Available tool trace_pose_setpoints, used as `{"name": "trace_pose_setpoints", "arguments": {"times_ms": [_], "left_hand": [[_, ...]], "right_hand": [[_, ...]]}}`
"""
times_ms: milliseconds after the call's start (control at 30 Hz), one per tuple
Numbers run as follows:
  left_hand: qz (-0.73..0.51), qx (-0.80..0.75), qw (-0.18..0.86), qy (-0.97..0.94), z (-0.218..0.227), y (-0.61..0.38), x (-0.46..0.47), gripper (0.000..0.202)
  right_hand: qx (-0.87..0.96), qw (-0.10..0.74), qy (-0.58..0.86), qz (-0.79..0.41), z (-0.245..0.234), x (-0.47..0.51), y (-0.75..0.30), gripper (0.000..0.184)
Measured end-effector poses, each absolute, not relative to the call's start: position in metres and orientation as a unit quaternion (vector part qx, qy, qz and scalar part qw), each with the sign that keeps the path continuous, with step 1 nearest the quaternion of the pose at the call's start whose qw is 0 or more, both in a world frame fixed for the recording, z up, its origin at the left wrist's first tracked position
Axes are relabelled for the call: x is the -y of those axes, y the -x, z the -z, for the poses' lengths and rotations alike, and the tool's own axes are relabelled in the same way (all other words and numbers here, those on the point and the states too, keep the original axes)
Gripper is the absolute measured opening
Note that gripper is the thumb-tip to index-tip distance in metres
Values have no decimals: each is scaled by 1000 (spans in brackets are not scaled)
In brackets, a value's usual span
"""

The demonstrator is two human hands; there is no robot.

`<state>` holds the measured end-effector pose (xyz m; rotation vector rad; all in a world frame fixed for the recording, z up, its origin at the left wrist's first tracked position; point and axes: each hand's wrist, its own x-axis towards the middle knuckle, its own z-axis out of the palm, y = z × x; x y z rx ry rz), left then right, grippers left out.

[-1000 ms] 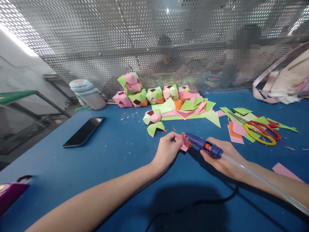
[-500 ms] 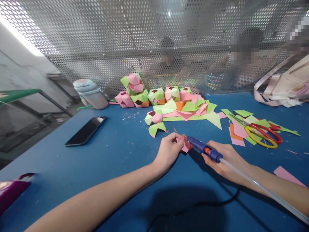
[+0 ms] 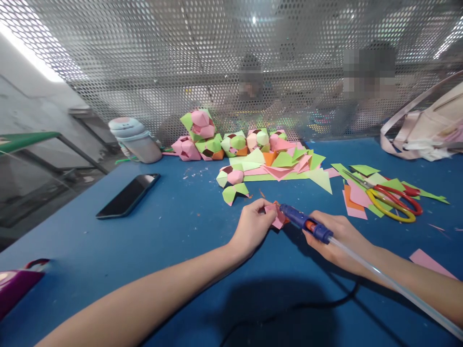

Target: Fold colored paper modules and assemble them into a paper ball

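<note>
Between the thumb and fingers of my left hand (image 3: 255,224) is a small folded paper piece (image 3: 278,218), pink with some orange, held just above the blue table. My right hand (image 3: 336,236) is wrapped round a dark blue hot glue gun (image 3: 300,219), its nozzle pointing left and right at the paper's edge; I cannot tell whether it touches. A long clear glue stick (image 3: 376,272) runs out of the gun's back over my right forearm. Beyond my left hand lie a green folded paper piece (image 3: 235,193) and a pink and pale green paper ball (image 3: 231,176).
Paper balls (image 3: 235,143) line the mesh screen (image 3: 162,62), beside loose folded paper (image 3: 289,161). Scissors (image 3: 398,202) lie on paper scraps at right, near a pale bag (image 3: 434,125). A phone (image 3: 128,196) and a bottle (image 3: 135,140) are at left. A black cord (image 3: 307,304) crosses in front.
Both hands, the paper piece and the glue gun stay almost where they were. The view has shifted very slightly.
</note>
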<state>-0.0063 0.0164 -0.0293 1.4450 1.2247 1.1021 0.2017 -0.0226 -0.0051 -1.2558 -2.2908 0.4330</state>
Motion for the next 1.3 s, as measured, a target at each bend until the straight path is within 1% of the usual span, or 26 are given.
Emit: {"name": "trace_pose_setpoints", "arguments": {"times_ms": [400, 667, 1300], "left_hand": [[-442, -502, 457, -586, 26, 6, -15, 9], [-442, -494, 453, -596, 28, 5, -15, 9], [-438, -494, 458, -596, 26, 6, -16, 9]], "right_hand": [[833, 234, 475, -158, 6, 23, -202, 12], [844, 230, 459, -159, 7, 23, -203, 11], [840, 246, 460, -150, 5, 24, -203, 12]]}}
